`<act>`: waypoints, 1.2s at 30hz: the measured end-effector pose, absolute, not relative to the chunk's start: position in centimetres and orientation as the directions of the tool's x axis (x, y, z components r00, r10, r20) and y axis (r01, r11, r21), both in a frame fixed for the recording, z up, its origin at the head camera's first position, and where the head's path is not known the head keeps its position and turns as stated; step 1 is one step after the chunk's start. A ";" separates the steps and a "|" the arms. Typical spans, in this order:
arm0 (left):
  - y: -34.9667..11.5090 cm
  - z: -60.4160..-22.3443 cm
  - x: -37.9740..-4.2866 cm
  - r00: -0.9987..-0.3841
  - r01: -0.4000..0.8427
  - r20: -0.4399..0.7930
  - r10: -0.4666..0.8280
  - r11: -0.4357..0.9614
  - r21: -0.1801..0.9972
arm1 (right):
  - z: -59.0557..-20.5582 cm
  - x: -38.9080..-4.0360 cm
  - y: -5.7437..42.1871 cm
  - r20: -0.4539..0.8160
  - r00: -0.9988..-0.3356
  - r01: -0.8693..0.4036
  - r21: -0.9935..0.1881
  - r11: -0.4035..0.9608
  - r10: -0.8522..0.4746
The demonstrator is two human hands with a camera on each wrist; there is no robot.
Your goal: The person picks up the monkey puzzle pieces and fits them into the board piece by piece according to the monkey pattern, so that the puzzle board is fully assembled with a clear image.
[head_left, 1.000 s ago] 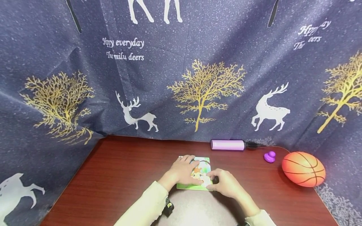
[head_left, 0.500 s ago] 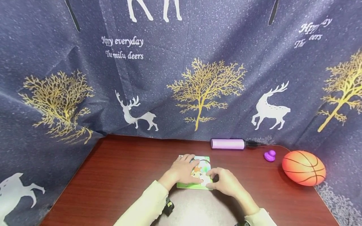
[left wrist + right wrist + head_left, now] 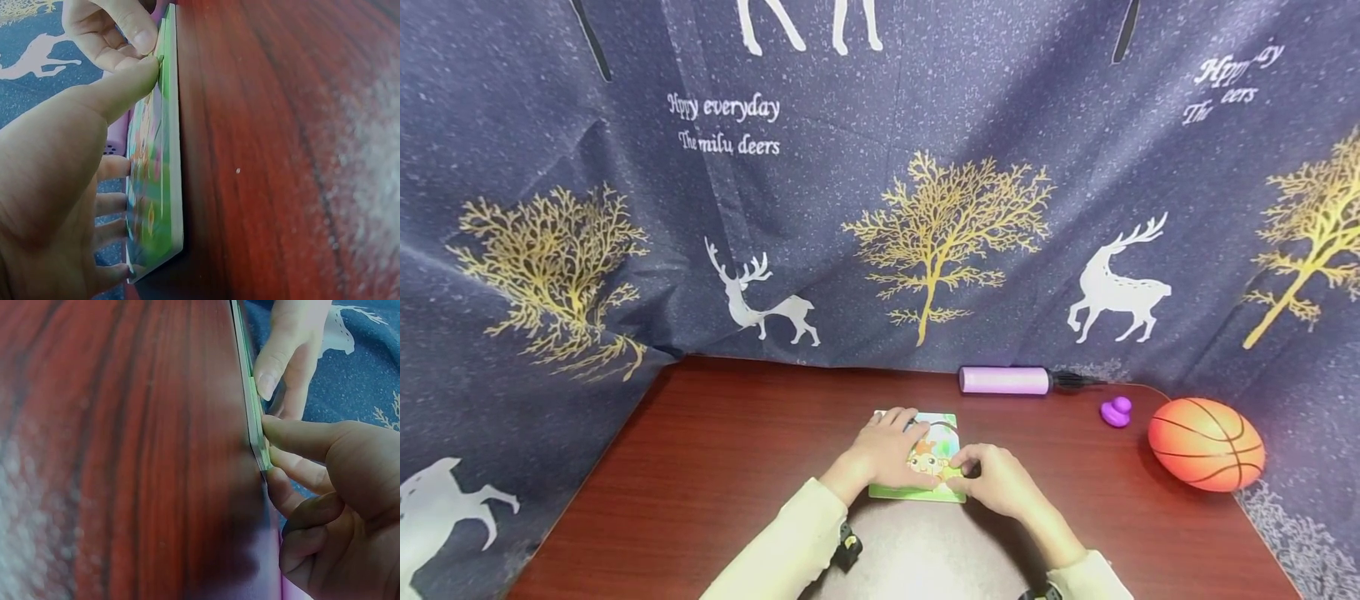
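Observation:
A thin jigsaw puzzle board (image 3: 916, 495) with a cartoon face and a green lower border lies on the table. My left hand (image 3: 887, 450) rests on its left side, fingers spread and straight, covering much of the picture. The left thumb reaches across toward the lower right part. There my right hand (image 3: 1000, 479) pinches a puzzle piece (image 3: 950, 472) between curled fingers and thumb at the board's right edge. In the right wrist view the right thumb sits on the piece's green edge (image 3: 264, 428), close to the left thumb. The piece lies nearly level with the board.
Behind the board lies a lilac hand pump (image 3: 1004, 381) with a black nozzle end. To the right are a purple rubber duck (image 3: 1116, 412) and an orange basketball (image 3: 1206, 444). A dark blue patterned cloth (image 3: 820, 250) hangs along the table's (image 3: 737, 450) back edge.
The lower right piece looked whitish and tilted earlier; now it lies flatter, its yellow and green print showing. The right fingers have shifted slightly. My left hand stays in place.

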State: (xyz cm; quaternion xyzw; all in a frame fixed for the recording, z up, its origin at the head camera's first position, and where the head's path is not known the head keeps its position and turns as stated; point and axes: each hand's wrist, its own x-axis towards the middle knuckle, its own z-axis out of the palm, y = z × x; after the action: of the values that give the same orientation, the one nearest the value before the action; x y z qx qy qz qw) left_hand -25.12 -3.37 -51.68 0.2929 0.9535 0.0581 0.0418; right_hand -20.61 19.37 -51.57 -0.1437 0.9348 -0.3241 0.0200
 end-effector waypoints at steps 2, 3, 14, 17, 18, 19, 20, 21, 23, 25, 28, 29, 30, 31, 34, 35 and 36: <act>-3.3 -51.7 -25.0 -0.826 0.553 -0.040 0.562 0.823 0.134 | -51.6 -20.6 19.4 0.053 -0.958 -0.253 -0.614 0.748 -0.281; -3.3 -51.7 -25.0 -0.828 0.551 -0.041 0.560 0.824 0.134 | -51.6 -20.6 19.4 0.050 -0.958 -0.251 -0.616 0.747 -0.281; -3.5 -51.2 -24.2 -0.769 0.630 -0.041 0.638 0.768 0.113 | -51.7 -21.1 19.6 0.054 -0.954 -0.266 -0.612 0.745 -0.296; -3.6 -51.2 -24.4 -0.747 0.657 -0.022 0.665 0.743 0.128 | -51.7 -21.3 19.5 0.066 -0.951 -0.280 -0.598 0.751 -0.302; -3.7 -51.3 -24.5 -0.742 0.663 -0.018 0.671 0.737 0.131 | -51.7 -21.3 19.5 0.068 -0.950 -0.283 -0.595 0.752 -0.303; -3.7 -51.3 -24.6 -0.737 0.668 -0.014 0.676 0.732 0.133 | -51.7 -21.4 19.5 0.068 -0.950 -0.283 -0.594 0.753 -0.303; -3.7 -51.4 -24.6 -0.735 0.671 -0.007 0.678 0.729 0.136 | -51.7 -21.4 19.4 0.065 -0.951 -0.280 -0.595 0.754 -0.302; -3.7 -51.5 -24.7 -0.733 0.673 -0.007 0.680 0.726 0.139 | -51.7 -21.4 19.4 0.063 -0.952 -0.277 -0.595 0.754 -0.301; -3.6 -51.7 -24.8 -0.733 0.673 -0.007 0.680 0.726 0.142 | -51.7 -21.3 19.3 0.055 -0.955 -0.264 -0.598 0.756 -0.290; -3.5 -51.8 -24.8 -0.735 0.671 -0.005 0.678 0.729 0.137 | -51.7 -21.3 19.3 0.047 -0.961 -0.246 -0.602 0.760 -0.274; -3.3 -51.9 -24.5 -0.744 0.664 0.004 0.668 0.739 0.113 | -51.7 -21.1 19.3 0.036 -0.967 -0.221 -0.605 0.764 -0.251; -3.2 -51.8 -24.3 -0.746 0.663 0.005 0.666 0.742 0.102 | -51.7 -21.0 19.4 0.034 -0.969 -0.216 -0.606 0.765 -0.246; -3.2 -51.7 -24.1 -0.746 0.664 0.007 0.666 0.742 0.092 | -51.7 -20.9 19.4 0.031 -0.969 -0.212 -0.608 0.765 -0.244; -3.3 -51.7 -23.7 -0.743 0.667 0.011 0.669 0.740 0.085 | -51.8 -20.9 19.4 0.029 -0.970 -0.209 -0.612 0.763 -0.242; -3.7 -51.1 -22.3 -0.719 0.694 0.013 0.695 0.717 0.068 | -51.8 -20.9 19.3 0.022 -0.969 -0.206 -0.620 0.757 -0.245; -4.0 -50.9 -21.7 -0.707 0.706 0.009 0.707 0.705 0.066 | -51.8 -20.9 19.3 0.019 -0.969 -0.205 -0.622 0.756 -0.246; -4.3 -50.7 -21.1 -0.693 0.720 0.004 0.721 0.691 0.064 | -51.8 -20.9 19.2 0.017 -0.969 -0.204 -0.623 0.755 -0.248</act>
State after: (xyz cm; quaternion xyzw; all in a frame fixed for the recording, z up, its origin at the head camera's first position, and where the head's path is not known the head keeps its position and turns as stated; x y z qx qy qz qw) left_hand -21.11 -4.29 -50.66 0.3919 0.9194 0.0304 0.0105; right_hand -20.87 19.25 -51.77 -0.1207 0.9362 -0.3285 0.0335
